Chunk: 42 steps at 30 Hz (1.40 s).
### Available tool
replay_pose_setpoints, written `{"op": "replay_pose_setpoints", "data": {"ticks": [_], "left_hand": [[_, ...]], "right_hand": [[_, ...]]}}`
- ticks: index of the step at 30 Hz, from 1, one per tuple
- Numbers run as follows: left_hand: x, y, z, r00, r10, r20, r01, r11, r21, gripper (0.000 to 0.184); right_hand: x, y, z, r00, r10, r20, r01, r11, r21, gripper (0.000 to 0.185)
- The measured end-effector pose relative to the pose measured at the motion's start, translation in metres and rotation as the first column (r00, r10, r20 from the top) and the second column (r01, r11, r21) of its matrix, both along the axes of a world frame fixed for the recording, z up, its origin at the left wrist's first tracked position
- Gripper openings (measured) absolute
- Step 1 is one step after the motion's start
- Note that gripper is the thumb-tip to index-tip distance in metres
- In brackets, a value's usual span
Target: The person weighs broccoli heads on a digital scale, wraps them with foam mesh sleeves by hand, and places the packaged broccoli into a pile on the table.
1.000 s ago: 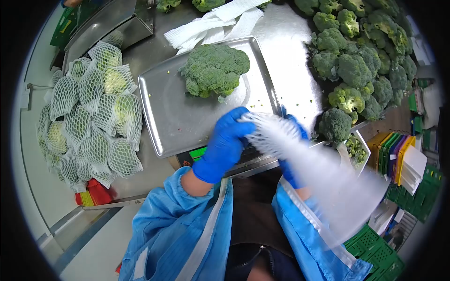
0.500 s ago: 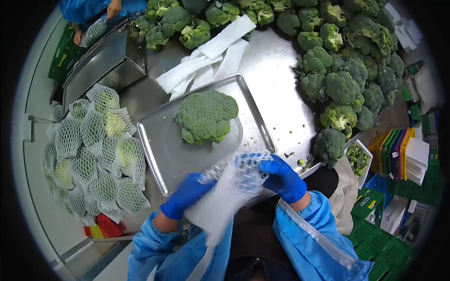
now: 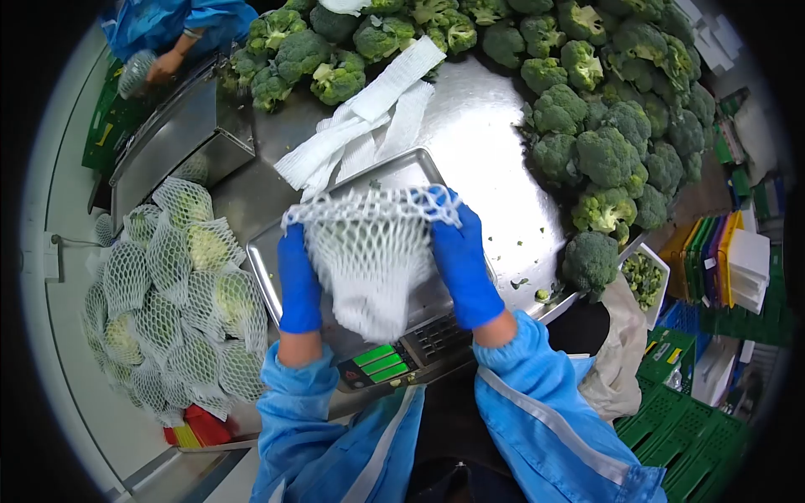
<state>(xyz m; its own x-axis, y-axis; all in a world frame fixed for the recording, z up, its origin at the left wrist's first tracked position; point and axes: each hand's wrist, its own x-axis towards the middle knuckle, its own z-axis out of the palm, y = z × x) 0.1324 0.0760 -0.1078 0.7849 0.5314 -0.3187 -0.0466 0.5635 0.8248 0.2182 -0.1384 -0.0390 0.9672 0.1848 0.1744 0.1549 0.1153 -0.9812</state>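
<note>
My left hand (image 3: 298, 281), in a blue glove, grips one side of a white foam net sleeve (image 3: 369, 268). On the other side my right hand (image 3: 463, 272), also gloved in blue, has its fingers in the sleeve's rim. The mouth is stretched wide between both hands, and the closed end hangs toward me. Beneath it lies a metal tray (image 3: 262, 267) on a scale with a green display (image 3: 381, 364). The broccoli head on the tray is almost wholly hidden by the sleeve.
Flat foam sleeves (image 3: 356, 121) lie beyond the tray. Loose broccoli (image 3: 608, 155) is heaped at the back and right. Netted broccoli (image 3: 172, 293) is piled left, near a metal box (image 3: 180, 138). A co-worker's hand (image 3: 166, 65) is at the upper left.
The foam sleeve, bunched up in front of the tray before, is now spread wide between my hands. Both hands have moved forward over the tray, and the broccoli there is now covered from view.
</note>
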Motion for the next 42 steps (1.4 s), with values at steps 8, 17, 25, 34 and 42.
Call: {"op": "replay_pose_setpoints", "data": {"ticks": [8, 17, 25, 34, 42], "left_hand": [[-0.063, -0.068, 0.125, 0.943, -0.313, 0.114, 0.326, 0.938, -0.115, 0.047], [-0.106, -0.101, 0.107, 0.958, -0.212, 0.193, 0.284, 0.795, -0.535, 0.043], [-0.080, -0.103, 0.096, 0.954, 0.045, 0.295, 0.177, 0.712, -0.680, 0.040], [-0.054, -0.052, 0.120, 0.995, -0.065, 0.071, 0.046, 0.971, 0.236, 0.076], [-0.030, 0.008, 0.078, 0.965, 0.225, 0.133, -0.182, 0.944, -0.274, 0.057]], "right_hand": [[-0.039, -0.053, 0.103, 0.250, 0.750, -0.612, -0.585, 0.621, 0.522, 0.039], [-0.099, -0.048, 0.046, 0.316, 0.522, -0.792, -0.261, 0.851, 0.456, 0.037], [-0.098, -0.042, 0.043, 0.384, 0.616, -0.688, -0.192, 0.782, 0.593, 0.048], [-0.024, -0.023, 0.035, 0.761, 0.480, -0.436, -0.168, 0.796, 0.581, 0.059], [-0.021, 0.037, 0.069, 0.818, 0.526, -0.233, -0.456, 0.840, 0.295, 0.062]]}}
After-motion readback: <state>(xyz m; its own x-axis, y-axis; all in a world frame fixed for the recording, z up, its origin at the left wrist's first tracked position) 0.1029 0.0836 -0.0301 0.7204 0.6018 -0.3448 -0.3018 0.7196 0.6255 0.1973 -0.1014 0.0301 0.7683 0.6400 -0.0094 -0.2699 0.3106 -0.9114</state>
